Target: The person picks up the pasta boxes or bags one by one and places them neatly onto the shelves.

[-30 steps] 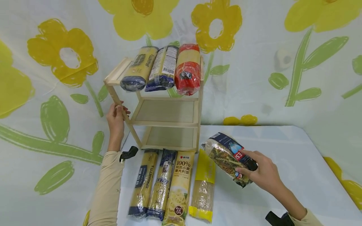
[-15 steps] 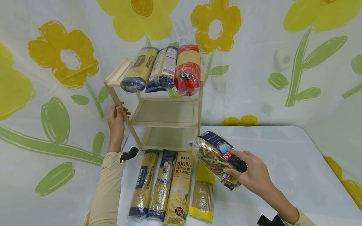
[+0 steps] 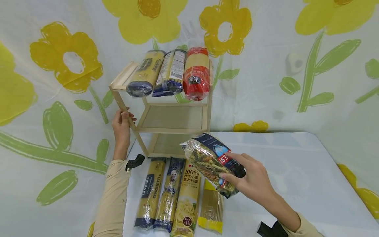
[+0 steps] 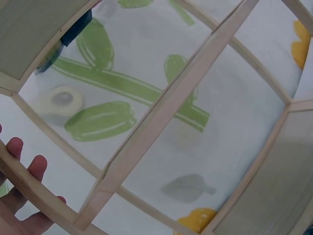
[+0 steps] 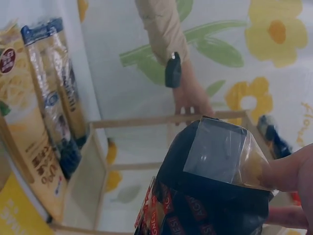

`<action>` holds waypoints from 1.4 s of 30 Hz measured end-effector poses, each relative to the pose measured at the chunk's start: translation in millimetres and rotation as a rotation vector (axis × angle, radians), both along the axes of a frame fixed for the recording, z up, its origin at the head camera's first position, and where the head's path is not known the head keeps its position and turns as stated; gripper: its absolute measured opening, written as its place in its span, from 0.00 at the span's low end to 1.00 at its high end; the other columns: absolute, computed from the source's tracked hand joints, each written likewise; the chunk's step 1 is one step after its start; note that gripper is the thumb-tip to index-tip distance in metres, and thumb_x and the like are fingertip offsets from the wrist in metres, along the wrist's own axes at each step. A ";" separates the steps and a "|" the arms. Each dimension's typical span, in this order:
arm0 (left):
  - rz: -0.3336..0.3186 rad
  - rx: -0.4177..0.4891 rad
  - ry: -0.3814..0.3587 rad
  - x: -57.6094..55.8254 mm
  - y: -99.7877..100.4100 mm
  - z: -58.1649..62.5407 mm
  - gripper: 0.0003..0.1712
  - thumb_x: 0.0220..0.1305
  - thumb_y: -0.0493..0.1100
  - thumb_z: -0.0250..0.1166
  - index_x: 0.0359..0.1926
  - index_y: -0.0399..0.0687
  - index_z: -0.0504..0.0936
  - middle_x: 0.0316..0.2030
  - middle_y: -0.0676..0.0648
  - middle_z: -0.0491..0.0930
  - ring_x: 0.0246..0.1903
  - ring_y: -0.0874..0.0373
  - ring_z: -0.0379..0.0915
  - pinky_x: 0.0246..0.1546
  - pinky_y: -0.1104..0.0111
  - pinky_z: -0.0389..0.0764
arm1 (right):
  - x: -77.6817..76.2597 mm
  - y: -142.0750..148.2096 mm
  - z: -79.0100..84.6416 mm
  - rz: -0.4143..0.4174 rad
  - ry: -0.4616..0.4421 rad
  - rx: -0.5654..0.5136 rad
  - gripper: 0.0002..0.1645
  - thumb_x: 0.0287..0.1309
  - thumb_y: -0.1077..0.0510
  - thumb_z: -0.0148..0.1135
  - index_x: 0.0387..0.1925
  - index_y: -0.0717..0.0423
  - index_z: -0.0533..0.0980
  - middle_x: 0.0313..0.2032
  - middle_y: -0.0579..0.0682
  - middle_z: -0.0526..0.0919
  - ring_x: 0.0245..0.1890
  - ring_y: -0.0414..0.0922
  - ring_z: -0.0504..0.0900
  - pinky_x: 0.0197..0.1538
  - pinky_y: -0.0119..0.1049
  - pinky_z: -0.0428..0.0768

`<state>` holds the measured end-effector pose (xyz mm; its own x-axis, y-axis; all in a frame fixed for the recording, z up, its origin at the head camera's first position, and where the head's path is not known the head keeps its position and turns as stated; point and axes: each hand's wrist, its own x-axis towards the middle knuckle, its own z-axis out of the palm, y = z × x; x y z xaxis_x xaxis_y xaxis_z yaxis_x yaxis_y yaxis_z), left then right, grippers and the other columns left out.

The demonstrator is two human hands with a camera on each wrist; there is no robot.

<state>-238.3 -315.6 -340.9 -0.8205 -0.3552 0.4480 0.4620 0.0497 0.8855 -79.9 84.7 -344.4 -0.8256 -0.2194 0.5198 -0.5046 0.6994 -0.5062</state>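
My left hand [image 3: 121, 126] grips the left front post of a wooden shelf rack [image 3: 171, 131]; in the left wrist view its fingers [image 4: 38, 167] curl round the post. My right hand [image 3: 256, 179] pinches a bag of spiral pasta [image 3: 208, 161] with a dark blue label, thumb on one side and fingers on the other. The bag hangs tilted in front of the lowest shelf, over part of a yellow pasta packet [image 3: 211, 205] and the top of a cream-yellow noodle packet [image 3: 186, 200]. In the right wrist view the bag's dark end [image 5: 215, 196] fills the lower middle.
On the top shelf lie a spaghetti pack [image 3: 146, 72], a blue and white pasta pack [image 3: 170, 74] and a red pasta pack [image 3: 196, 74]. Two more spaghetti packets, one dark-labelled [image 3: 151, 191] and one blue-ended [image 3: 170, 194], lie on the white table [image 3: 284, 171] before the rack.
My right hand has carried the spiral pasta bag leftward, from the right of the rack to in front of its lowest shelf. The left hand keeps its grip on the post.
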 end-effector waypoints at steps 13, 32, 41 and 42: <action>0.003 -0.023 -0.008 0.6 -0.9 2.0 0.12 0.73 0.42 0.49 0.47 0.45 0.77 0.33 0.33 0.72 0.30 0.48 0.77 0.32 0.68 0.78 | -42.6 -47.0 20.0 0.051 0.058 -0.044 0.34 0.41 0.46 0.75 0.51 0.55 0.79 0.41 0.54 0.84 0.38 0.51 0.81 0.35 0.47 0.78; 0.007 0.016 0.019 -3.9 -9.5 -6.9 0.12 0.72 0.42 0.49 0.46 0.46 0.77 0.32 0.36 0.73 0.28 0.48 0.76 0.32 0.70 0.78 | -133.9 -125.5 46.7 -0.061 0.051 0.178 0.34 0.52 0.43 0.69 0.57 0.53 0.74 0.16 0.51 0.69 0.14 0.45 0.67 0.14 0.34 0.60; -0.014 0.013 0.006 0.7 0.5 2.1 0.12 0.72 0.41 0.49 0.47 0.45 0.78 0.32 0.36 0.73 0.27 0.54 0.77 0.31 0.70 0.78 | -172.4 -145.8 40.3 -0.205 0.049 0.312 0.27 0.54 0.44 0.67 0.49 0.56 0.73 0.23 0.54 0.76 0.20 0.50 0.77 0.21 0.42 0.76; -0.018 0.009 -0.002 0.7 1.5 2.3 0.12 0.72 0.41 0.48 0.47 0.45 0.77 0.32 0.36 0.73 0.28 0.54 0.78 0.31 0.70 0.78 | -174.5 -146.8 39.0 -0.234 0.066 0.337 0.24 0.54 0.45 0.67 0.46 0.56 0.74 0.24 0.54 0.77 0.21 0.50 0.78 0.21 0.42 0.77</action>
<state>-237.6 -314.0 -338.6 -0.8275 -0.3443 0.4434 0.4612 0.0334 0.8867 -254.4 -62.2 -305.4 -0.8406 -0.1971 0.5045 -0.3364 0.9200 -0.2012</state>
